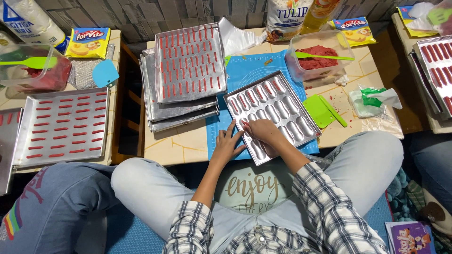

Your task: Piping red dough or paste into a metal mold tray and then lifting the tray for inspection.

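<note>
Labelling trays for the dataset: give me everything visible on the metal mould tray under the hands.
The mould tray is a rectangular, silver, metal-looking pan with rows of oblong hollows and a raised rim. Several hollows at its far end hold thin red strips; the others look bare. It lies flat but turned at an angle on a blue mat on the low table. The right hand rests on its near end, and the left hand lies on the mat with fingers spread, at the tray's near left edge.
</note>
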